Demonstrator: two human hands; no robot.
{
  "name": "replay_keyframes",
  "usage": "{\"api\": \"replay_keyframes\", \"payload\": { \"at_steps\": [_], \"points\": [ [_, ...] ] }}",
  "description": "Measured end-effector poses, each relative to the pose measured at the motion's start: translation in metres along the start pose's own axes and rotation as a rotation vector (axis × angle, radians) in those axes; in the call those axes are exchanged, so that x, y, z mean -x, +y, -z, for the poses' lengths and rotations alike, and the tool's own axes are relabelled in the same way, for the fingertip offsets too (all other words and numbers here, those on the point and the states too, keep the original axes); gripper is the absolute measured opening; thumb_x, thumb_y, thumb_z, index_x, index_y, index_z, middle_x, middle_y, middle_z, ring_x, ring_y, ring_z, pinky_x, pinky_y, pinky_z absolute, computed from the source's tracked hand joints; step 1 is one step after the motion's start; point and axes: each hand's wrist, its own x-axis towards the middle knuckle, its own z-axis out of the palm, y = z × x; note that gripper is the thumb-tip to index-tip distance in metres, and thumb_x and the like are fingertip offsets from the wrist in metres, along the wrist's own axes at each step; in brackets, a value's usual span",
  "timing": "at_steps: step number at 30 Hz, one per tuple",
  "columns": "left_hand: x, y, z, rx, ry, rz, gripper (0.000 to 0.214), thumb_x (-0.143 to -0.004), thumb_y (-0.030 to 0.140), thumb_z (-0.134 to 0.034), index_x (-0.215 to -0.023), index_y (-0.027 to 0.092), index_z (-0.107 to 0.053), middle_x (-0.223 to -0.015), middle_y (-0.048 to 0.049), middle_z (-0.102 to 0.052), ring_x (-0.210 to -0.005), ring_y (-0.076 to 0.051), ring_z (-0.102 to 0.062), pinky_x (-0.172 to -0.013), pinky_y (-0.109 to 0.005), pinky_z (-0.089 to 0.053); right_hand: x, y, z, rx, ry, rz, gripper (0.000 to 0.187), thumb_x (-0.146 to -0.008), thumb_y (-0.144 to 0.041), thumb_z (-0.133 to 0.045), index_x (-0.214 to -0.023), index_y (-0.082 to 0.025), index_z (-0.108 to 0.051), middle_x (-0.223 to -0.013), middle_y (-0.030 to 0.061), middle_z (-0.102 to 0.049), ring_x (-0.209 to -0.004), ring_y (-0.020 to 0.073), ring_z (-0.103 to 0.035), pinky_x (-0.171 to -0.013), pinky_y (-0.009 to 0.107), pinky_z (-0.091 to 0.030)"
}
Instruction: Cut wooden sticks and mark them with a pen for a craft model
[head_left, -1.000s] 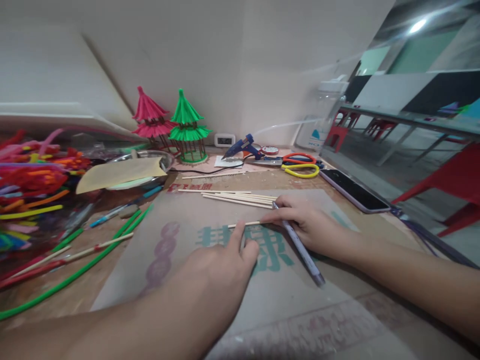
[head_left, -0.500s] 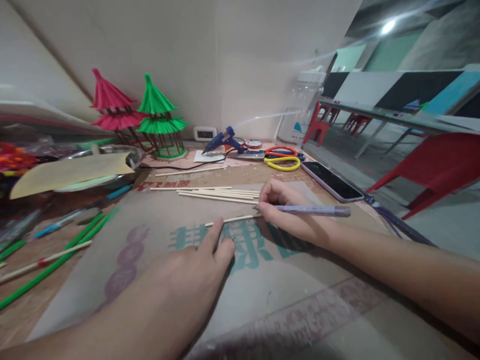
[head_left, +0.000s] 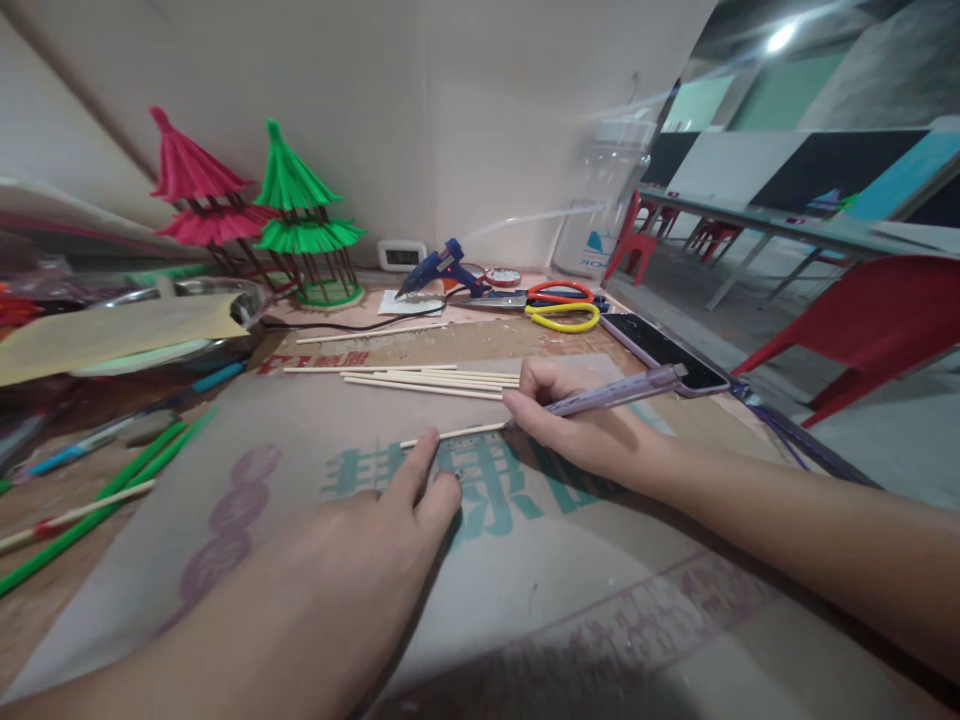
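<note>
A thin wooden stick (head_left: 471,432) lies on the printed cardboard sheet (head_left: 480,610). My left hand (head_left: 375,545) is laid over the sheet with its index finger stretched out, the fingertip pressing near the stick's left end. Small dark marks show along the stick's near edge; what bears them I cannot make out. My right hand (head_left: 559,400) grips a translucent purple pen (head_left: 619,388), its tip down at the stick's right part. Just beyond lie several more wooden sticks (head_left: 427,380), roughly side by side, their right ends partly behind my right hand.
At the back stand a pink model tower (head_left: 199,175), a green one (head_left: 304,190), a small clock (head_left: 401,255) and a blue glue gun (head_left: 442,270). Scissors (head_left: 566,315) and a phone (head_left: 664,352) lie right; green stems (head_left: 142,470) and a metal bowl (head_left: 255,300) sit left.
The pen has tilted up, its rear end now higher and its tip lower on the stick. The whole view has shifted slightly; my left fingertip stays on the stick.
</note>
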Motion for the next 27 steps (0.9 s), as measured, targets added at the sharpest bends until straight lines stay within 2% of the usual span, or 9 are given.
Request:
{"api": "replay_keyframes", "payload": {
  "at_steps": [5, 9, 15, 21, 27],
  "points": [
    [-0.0002, -0.0011, -0.0039, -0.068, 0.031, -0.015, 0.069, -0.069, -0.004, -0.043, -0.129, 0.019, -0.065, -0.15, -0.0215, -0.048, -0.064, -0.025, -0.078, -0.051, -0.031, -0.062, 0.0, 0.0007, -0.0001, 0.003, -0.005, -0.002, 0.026, -0.09, -0.028, -0.051, -0.068, -0.024, -0.04, -0.06, -0.0051, -0.044, -0.055, 0.0117, -0.041, -0.053, 0.025, -0.033],
    [-0.0006, -0.0026, -0.0057, -0.066, 0.042, -0.027, 0.068, -0.068, -0.004, -0.045, -0.129, 0.018, -0.065, -0.148, -0.0223, -0.05, -0.064, -0.025, -0.078, -0.051, -0.031, -0.063, -0.0008, 0.001, 0.0002, -0.001, -0.012, 0.017, 0.026, -0.09, -0.027, -0.051, -0.067, -0.024, -0.039, -0.061, -0.005, -0.045, -0.056, 0.0117, -0.042, -0.054, 0.025, -0.034],
    [-0.0015, -0.002, -0.0049, -0.01, 0.028, -0.023, 0.067, -0.067, -0.006, -0.041, -0.125, 0.016, -0.067, -0.15, -0.0242, -0.045, -0.065, -0.03, -0.078, -0.05, -0.038, -0.064, -0.0014, 0.0023, -0.0002, 0.011, -0.018, 0.028, 0.026, -0.09, -0.028, -0.051, -0.067, -0.024, -0.039, -0.061, -0.0048, -0.044, -0.057, 0.0118, -0.042, -0.054, 0.025, -0.034],
    [0.0015, -0.0014, -0.0043, -0.029, -0.003, -0.016, 0.07, -0.068, -0.006, -0.043, -0.129, 0.019, -0.065, -0.151, -0.0235, -0.043, -0.066, -0.029, -0.078, -0.053, -0.037, -0.064, -0.0006, 0.0018, -0.0006, 0.024, -0.038, 0.015, 0.027, -0.092, -0.029, -0.05, -0.068, -0.024, -0.039, -0.062, -0.0044, -0.045, -0.058, 0.0124, -0.044, -0.056, 0.026, -0.036],
    [0.0023, -0.0012, -0.0013, 0.036, -0.037, -0.002, 0.071, -0.066, -0.005, -0.046, -0.131, 0.017, -0.063, -0.153, -0.0258, -0.04, -0.071, -0.033, -0.078, -0.062, -0.047, -0.066, -0.0009, 0.0019, 0.0002, 0.044, -0.045, 0.022, 0.027, -0.092, -0.031, -0.049, -0.068, -0.024, -0.039, -0.062, -0.0044, -0.046, -0.058, 0.0126, -0.045, -0.056, 0.026, -0.035]
  ]
}}
